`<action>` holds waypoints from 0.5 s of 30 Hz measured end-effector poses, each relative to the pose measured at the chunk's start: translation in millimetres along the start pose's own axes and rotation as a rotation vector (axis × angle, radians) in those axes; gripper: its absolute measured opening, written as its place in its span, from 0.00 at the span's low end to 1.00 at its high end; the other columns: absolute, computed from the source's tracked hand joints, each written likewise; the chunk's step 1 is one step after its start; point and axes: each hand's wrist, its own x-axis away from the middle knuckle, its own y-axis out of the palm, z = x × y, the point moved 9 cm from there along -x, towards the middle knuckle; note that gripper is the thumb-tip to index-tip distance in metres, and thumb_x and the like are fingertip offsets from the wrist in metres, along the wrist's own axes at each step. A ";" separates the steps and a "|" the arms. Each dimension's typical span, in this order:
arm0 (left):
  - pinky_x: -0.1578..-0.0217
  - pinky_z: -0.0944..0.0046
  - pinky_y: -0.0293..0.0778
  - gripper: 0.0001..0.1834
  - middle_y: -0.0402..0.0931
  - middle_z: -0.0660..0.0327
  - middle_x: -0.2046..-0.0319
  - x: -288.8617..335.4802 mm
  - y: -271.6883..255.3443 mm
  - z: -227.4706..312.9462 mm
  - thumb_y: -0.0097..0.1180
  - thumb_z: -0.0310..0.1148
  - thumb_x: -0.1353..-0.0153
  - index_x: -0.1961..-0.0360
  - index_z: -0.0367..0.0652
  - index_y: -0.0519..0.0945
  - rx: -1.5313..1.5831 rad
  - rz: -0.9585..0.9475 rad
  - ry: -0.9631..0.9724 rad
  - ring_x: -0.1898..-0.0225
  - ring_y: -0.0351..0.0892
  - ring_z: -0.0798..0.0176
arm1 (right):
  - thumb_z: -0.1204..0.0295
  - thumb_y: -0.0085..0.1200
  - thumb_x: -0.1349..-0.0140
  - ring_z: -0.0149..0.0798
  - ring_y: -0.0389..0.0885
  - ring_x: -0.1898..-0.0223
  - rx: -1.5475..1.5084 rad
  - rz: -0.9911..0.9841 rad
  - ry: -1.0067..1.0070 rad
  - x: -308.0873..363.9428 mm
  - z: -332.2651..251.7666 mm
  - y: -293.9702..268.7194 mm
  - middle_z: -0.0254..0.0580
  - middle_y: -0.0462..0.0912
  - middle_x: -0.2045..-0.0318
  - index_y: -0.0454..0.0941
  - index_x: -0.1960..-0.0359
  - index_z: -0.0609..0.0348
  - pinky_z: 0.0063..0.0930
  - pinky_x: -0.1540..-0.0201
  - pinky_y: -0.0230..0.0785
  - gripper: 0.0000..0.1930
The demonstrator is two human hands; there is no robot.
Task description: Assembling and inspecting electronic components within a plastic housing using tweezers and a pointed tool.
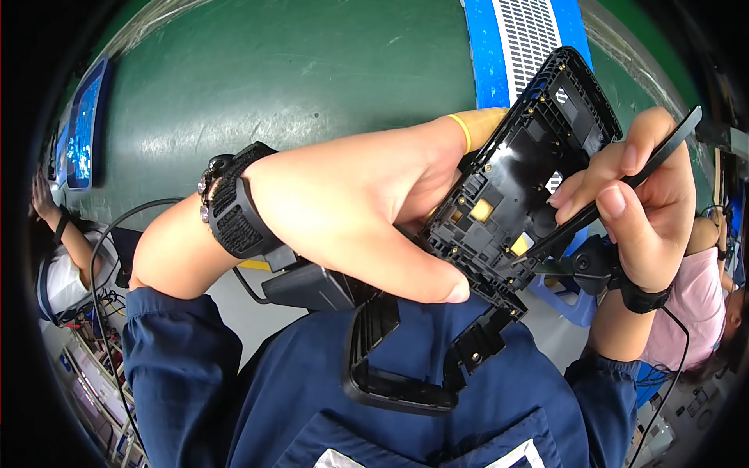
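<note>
Head view: the left hand grasped the black plastic housing, right of centre, at the green tabletop's near side; the right hand pinched a black tweezer-like tool over it; interior detail work seemed underway, calling next for steadiness.

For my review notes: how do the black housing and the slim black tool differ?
The housing is broad, with ribs and openings; the tool is narrow and plain. The left hand holds the housing; the right hand holds the tool. Both are black.
</note>
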 end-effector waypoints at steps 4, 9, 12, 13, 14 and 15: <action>0.71 0.73 0.68 0.39 0.70 0.62 0.69 2.8 -3.1 -1.9 0.51 0.20 0.57 0.44 0.34 0.46 -0.076 -0.010 -0.048 0.68 0.70 0.74 | 0.76 0.45 0.48 0.37 0.76 0.80 0.012 0.013 0.027 -0.9 2.2 2.5 0.43 0.71 0.84 0.53 0.68 0.60 0.27 0.70 0.71 0.12; 0.74 0.74 0.67 0.38 0.70 0.62 0.71 0.8 -4.5 -3.0 0.51 0.20 0.57 0.44 0.34 0.46 -0.065 -0.015 -0.017 0.71 0.69 0.75 | 0.76 0.44 0.48 0.37 0.76 0.80 0.036 0.028 0.041 -1.8 4.7 1.9 0.43 0.71 0.84 0.53 0.68 0.59 0.26 0.69 0.70 0.11; 0.75 0.75 0.67 0.39 0.71 0.63 0.71 2.6 -6.2 -1.4 0.51 0.20 0.57 0.44 0.34 0.46 -0.063 0.003 0.003 0.72 0.69 0.76 | 0.76 0.44 0.48 0.37 0.76 0.80 0.034 0.017 0.033 -3.2 5.0 4.1 0.43 0.71 0.84 0.53 0.68 0.59 0.25 0.69 0.70 0.11; 0.77 0.75 0.66 0.38 0.70 0.64 0.73 2.8 -6.5 -2.3 0.51 0.20 0.57 0.44 0.34 0.46 -0.077 0.002 0.000 0.74 0.68 0.76 | 0.76 0.44 0.48 0.36 0.76 0.80 0.032 0.014 0.031 -3.1 5.2 4.8 0.43 0.71 0.83 0.53 0.68 0.59 0.24 0.69 0.69 0.11; 0.78 0.76 0.65 0.38 0.70 0.64 0.74 3.0 -6.7 -2.8 0.51 0.20 0.57 0.45 0.34 0.47 -0.091 0.001 -0.004 0.76 0.68 0.77 | 0.76 0.44 0.48 0.36 0.76 0.80 0.032 0.013 0.030 -2.9 5.4 5.1 0.43 0.71 0.83 0.53 0.68 0.59 0.24 0.69 0.69 0.11; 0.78 0.76 0.65 0.38 0.70 0.64 0.74 2.8 -6.5 -2.9 0.51 0.20 0.57 0.45 0.34 0.47 -0.090 0.000 -0.004 0.76 0.68 0.77 | 0.76 0.44 0.47 0.36 0.76 0.79 0.037 0.015 0.032 -1.9 6.2 4.7 0.43 0.71 0.83 0.54 0.68 0.59 0.24 0.70 0.69 0.11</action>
